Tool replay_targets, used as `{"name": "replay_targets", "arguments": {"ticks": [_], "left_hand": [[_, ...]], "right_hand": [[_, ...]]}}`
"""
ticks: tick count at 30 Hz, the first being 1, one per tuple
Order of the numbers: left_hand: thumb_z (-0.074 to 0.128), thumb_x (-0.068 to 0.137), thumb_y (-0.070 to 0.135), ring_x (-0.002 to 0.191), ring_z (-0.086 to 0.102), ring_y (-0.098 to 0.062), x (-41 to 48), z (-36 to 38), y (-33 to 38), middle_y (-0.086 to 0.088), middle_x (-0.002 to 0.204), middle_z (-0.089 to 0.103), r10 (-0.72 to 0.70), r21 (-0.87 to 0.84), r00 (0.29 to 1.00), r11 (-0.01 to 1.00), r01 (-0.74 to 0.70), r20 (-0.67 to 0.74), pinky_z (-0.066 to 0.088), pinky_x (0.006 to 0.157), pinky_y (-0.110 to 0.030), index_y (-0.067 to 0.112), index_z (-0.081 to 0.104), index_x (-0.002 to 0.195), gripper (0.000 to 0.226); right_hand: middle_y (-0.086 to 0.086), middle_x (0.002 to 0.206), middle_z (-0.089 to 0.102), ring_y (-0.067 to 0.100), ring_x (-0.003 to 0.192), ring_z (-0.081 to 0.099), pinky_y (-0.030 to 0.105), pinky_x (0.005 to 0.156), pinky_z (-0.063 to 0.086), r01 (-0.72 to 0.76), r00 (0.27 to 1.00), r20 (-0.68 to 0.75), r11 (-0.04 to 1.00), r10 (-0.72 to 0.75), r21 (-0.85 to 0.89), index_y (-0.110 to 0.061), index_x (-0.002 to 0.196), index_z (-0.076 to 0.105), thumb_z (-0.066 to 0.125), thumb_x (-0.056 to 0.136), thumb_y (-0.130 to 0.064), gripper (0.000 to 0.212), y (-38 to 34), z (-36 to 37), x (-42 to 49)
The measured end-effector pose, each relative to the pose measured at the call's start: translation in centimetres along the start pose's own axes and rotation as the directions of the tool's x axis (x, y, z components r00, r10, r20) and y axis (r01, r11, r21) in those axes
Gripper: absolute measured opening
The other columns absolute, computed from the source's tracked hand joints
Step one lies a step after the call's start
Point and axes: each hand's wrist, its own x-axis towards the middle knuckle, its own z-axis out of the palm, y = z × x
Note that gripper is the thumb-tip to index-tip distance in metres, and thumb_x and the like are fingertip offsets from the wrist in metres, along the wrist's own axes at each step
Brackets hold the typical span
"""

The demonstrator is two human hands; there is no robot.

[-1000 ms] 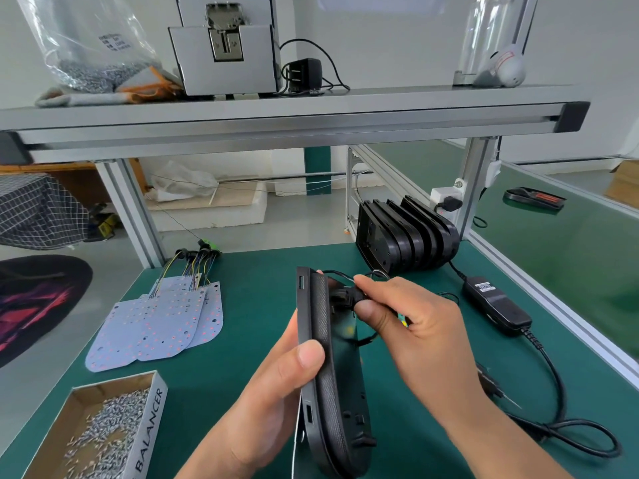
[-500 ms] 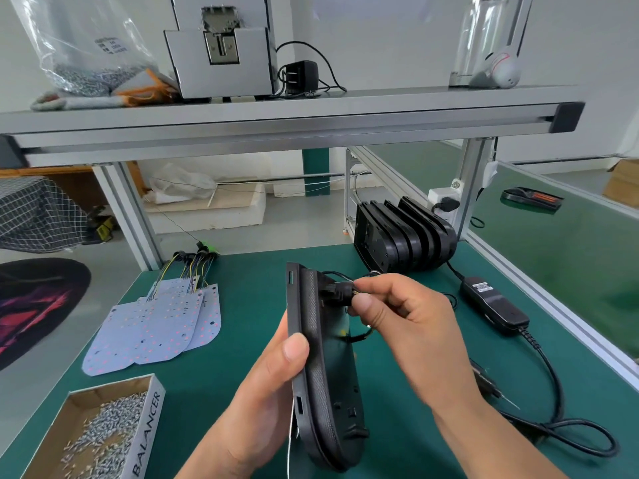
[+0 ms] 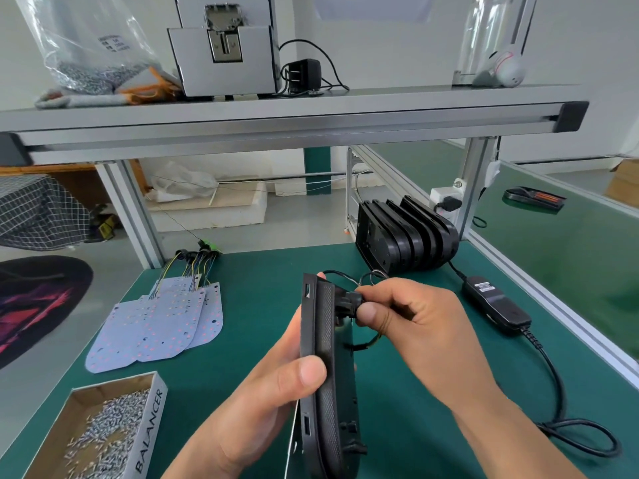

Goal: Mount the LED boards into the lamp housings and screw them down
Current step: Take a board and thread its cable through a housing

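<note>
In the lower centre of the frame the left hand (image 3: pixel 262 402) grips a black lamp housing (image 3: pixel 321 357), held on its edge above the green surface (image 3: pixel 262 271), thumb on its rim. The right hand (image 3: pixel 415 326) pinches a black connector (image 3: pixel 349 300) at the top of it. LED boards (image 3: pixel 155 326) lie at the left, a box of screws (image 3: pixel 103 433) is lower left, and spare housings (image 3: pixel 404 236) stand behind.
</note>
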Motion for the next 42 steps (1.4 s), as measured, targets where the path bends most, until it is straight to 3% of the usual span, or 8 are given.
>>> {"name": "replay_targets", "arguments": {"ticks": [5, 12, 16, 20, 24, 30, 36, 42], "left_hand": [[0.067, 0.096, 0.057, 0.163, 0.022, -0.032, -0.2, -0.2, 0.2, -0.012, 0.174, 0.029, -0.017, 0.044, 1.0, 0.999, 0.018, -0.01, 0.014, 0.127, -0.066, 0.008, 0.021, 0.168, 0.098], [0.08, 0.06, 0.088, 0.13, 0.056, 0.003, -0.1, -1.1, -0.5, 0.03, 0.145, 0.052, -0.125, 0.269, 0.959, 0.943, 0.194, -0.253, 0.045, 0.114, -0.035, 0.078, 0.021, 0.151, 0.108], [0.066, 0.051, 0.102, 0.096, 0.061, 0.003, 0.2, -0.2, -0.5, 0.032, 0.12, 0.037, -0.117, 0.555, 0.899, 0.75, 0.359, -0.422, 0.052, 0.087, -0.028, 0.088, -0.001, 0.142, 0.114], [0.058, 0.046, 0.111, 0.114, 0.054, 0.008, 0.5, 0.0, -1.2, 0.033, 0.128, 0.03, -0.085, 0.589, 0.874, 0.707, 0.391, -0.479, 0.047, 0.081, -0.02, 0.084, -0.015, 0.143, 0.124], [0.074, 0.076, 0.074, 0.141, 0.034, 0.019, 0.3, -1.1, -1.8, 0.034, 0.153, 0.037, -0.176, 0.319, 0.848, 0.872, 0.37, -0.5, 0.034, 0.115, -0.027, 0.065, -0.004, 0.161, 0.116], [0.056, 0.111, 0.016, 0.102, 0.079, -0.024, 0.3, -2.8, -2.6, -0.002, 0.109, 0.082, -0.262, 0.087, 0.804, 0.929, 0.36, -0.533, 0.064, 0.083, -0.033, 0.032, 0.073, 0.126, 0.027], [0.06, 0.109, 0.042, 0.071, 0.064, -0.019, 1.0, -2.2, -3.1, -0.001, 0.085, 0.073, -0.198, 0.106, 0.753, 0.937, 0.334, -0.627, 0.051, 0.066, -0.037, 0.025, 0.073, 0.094, 0.026], [0.066, 0.105, 0.034, 0.076, 0.062, -0.022, 1.6, -0.2, -4.5, -0.011, 0.09, 0.073, -0.283, -0.133, 0.679, 0.955, 0.266, -0.678, 0.052, 0.075, -0.04, 0.02, 0.073, 0.091, 0.022]], "right_hand": [[-0.009, 0.086, 0.077, 0.015, 0.079, 0.069, 0.034, 0.072, 0.053, 0.03, 1.0, 0.01, 1.0, -0.03, 0.002, -0.05, 0.105, 0.078, 0.071, 0.094, -0.049, 0.013, 0.0, 0.5, 0.0], [-0.015, 0.109, 0.077, 0.007, 0.102, 0.07, 0.036, 0.09, 0.054, -0.133, 0.991, 0.02, 0.99, 0.134, -0.054, -0.036, 0.119, 0.077, 0.065, 0.106, -0.029, 0.019, 2.3, 1.6, 0.7], [-0.009, 0.106, 0.074, 0.017, 0.087, 0.072, 0.031, 0.07, 0.055, -0.102, 0.993, -0.052, 0.985, 0.11, 0.139, -0.044, 0.128, 0.07, 0.051, 0.103, -0.062, 0.035, 1.8, 1.5, 0.3], [-0.008, 0.096, 0.073, 0.023, 0.076, 0.07, 0.042, 0.066, 0.061, -0.113, 0.99, 0.088, 0.991, 0.107, 0.07, -0.05, 0.132, 0.066, 0.061, 0.095, -0.064, 0.04, 2.5, 2.3, 0.0], [0.007, 0.086, 0.074, 0.02, 0.072, 0.07, 0.035, 0.063, 0.06, -0.233, 0.972, 0.045, 0.961, 0.229, 0.148, -0.04, 0.119, 0.074, 0.059, 0.093, -0.042, 0.031, 3.9, 1.9, 0.7], [0.0, 0.086, 0.076, 0.015, 0.074, 0.066, 0.03, 0.057, 0.053, -0.288, 0.958, 0.053, 0.943, 0.283, 0.164, -0.034, 0.117, 0.077, 0.049, 0.097, -0.028, 0.035, 4.9, 2.0, 1.0], [0.023, 0.081, 0.056, 0.018, 0.062, 0.053, 0.023, 0.055, 0.048, -0.269, 0.959, 0.111, 0.959, 0.259, 0.087, -0.045, 0.117, 0.074, 0.049, 0.096, -0.039, 0.033, 4.2, 2.2, 0.8], [0.0, 0.066, 0.031, 0.012, 0.06, 0.034, 0.02, 0.055, 0.031, -0.234, 0.972, 0.06, 0.968, 0.229, 0.088, -0.044, 0.12, 0.072, 0.051, 0.106, -0.028, 0.029, 4.0, 2.8, 0.4]]}}
